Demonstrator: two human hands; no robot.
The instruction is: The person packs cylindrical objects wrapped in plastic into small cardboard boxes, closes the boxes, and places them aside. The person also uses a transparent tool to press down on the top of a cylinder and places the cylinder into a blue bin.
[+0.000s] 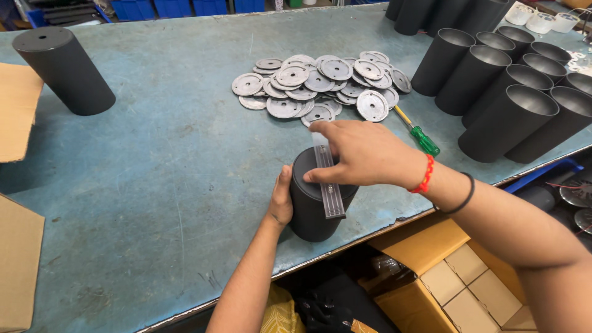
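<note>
A black can stands upright at the near edge of the blue counter, and everything else is placed from it. The left hand wraps its left side, fingers curled round the wall in a firm grip. The right hand lies over its top, thumb and fingertips pressing a flat metal bar that spans the closed top and overhangs the near rim; the grip is a light pinch on the bar, fingers mostly extended. Just beyond the can lies a heap of grey discs. To the can's right, past the right hand, a green-handled screwdriver lies on the counter. Farther right stand open black tubes in rows. Far to the can's left, another black cylinder stands beside cardboard.
</note>
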